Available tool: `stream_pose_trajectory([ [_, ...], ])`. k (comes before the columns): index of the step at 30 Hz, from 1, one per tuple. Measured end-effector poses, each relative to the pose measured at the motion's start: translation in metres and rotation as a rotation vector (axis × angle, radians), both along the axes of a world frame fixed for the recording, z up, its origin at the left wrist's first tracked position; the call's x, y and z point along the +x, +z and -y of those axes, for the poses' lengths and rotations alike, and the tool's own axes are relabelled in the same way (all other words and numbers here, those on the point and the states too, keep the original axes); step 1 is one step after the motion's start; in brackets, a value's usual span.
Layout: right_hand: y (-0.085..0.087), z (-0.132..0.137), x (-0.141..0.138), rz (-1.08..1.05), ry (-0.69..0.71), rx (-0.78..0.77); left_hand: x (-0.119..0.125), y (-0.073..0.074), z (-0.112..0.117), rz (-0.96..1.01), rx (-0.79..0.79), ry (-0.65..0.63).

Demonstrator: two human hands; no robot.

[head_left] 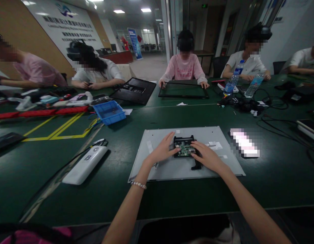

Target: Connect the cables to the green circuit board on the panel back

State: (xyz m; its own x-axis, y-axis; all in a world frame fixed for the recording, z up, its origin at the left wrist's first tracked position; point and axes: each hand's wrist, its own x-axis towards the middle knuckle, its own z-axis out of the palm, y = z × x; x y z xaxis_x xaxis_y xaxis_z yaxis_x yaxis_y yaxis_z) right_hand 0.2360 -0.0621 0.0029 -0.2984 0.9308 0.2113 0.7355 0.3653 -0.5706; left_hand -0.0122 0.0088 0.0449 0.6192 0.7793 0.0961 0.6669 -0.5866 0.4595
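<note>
A small green circuit board (187, 150) sits in a black plastic frame (183, 139) on a flat grey metal panel (167, 169) in front of me. My left hand (163, 149) is at the frame's left side, fingers stretched and apart, thumb tip at the board's edge. From the right, my right hand (206, 155) reaches over the frame with fingers extended; its fingertips and thumb touch or nearly touch the board's right side. A black arm of the frame (196, 164) sticks out below that hand. White labels (214, 145) show on the panel.
A white power bank (85, 165) with a cable lies left; a phone (244, 143) lies right of the panel. Beyond are a blue bin (109, 112), a black panel (134, 90) and bottles (233, 78). Across the table, a person holds a black rectangular frame (183, 96); other people sit alongside.
</note>
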Motion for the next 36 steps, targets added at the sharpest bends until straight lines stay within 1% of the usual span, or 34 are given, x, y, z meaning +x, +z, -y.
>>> stream_pose_trajectory([
  [2, 0.000, -0.001, 0.000, -0.002, 0.004, -0.003, 0.000, -0.003, -0.001, 0.027, -0.062, -0.071],
  [4, 0.001, -0.001, 0.000, -0.004, 0.003, -0.014, -0.004, -0.008, -0.002, 0.053, -0.106, -0.106],
  [8, 0.004, 0.001, -0.003, 0.006, -0.003, -0.024, -0.012, -0.015, -0.005, 0.083, -0.172, -0.093],
  [11, 0.005, 0.002, -0.003, 0.006, 0.004, -0.008, -0.013, -0.016, -0.005, 0.087, -0.166, -0.084],
  [13, 0.007, -0.001, -0.003, -0.003, -0.017, 0.018, -0.012, -0.015, -0.004, 0.089, -0.152, -0.086],
  [15, 0.010, -0.011, -0.002, -0.019, -0.056, 0.049, -0.012, -0.014, -0.003, 0.094, -0.149, -0.089],
  [18, 0.019, -0.041, -0.005, -0.004, -0.071, 0.084, -0.013, -0.014, -0.004, 0.093, -0.149, -0.091],
  [23, 0.031, -0.107, -0.025, 0.165, 0.013, 0.094, -0.015, -0.019, -0.005, 0.111, -0.162, -0.085],
  [26, 0.031, -0.130, -0.041, 0.310, 0.075, 0.080, -0.017, -0.022, -0.004, 0.120, -0.165, -0.068],
  [28, 0.030, -0.136, -0.050, 0.371, 0.095, 0.077, -0.017, -0.023, -0.004, 0.118, -0.161, -0.070],
  [31, 0.027, -0.138, -0.059, 0.388, 0.093, 0.088, -0.018, -0.024, -0.004, 0.121, -0.154, -0.083],
  [36, 0.026, -0.130, -0.056, 0.384, 0.076, 0.109, -0.018, -0.023, -0.004, 0.137, -0.154, -0.085],
])
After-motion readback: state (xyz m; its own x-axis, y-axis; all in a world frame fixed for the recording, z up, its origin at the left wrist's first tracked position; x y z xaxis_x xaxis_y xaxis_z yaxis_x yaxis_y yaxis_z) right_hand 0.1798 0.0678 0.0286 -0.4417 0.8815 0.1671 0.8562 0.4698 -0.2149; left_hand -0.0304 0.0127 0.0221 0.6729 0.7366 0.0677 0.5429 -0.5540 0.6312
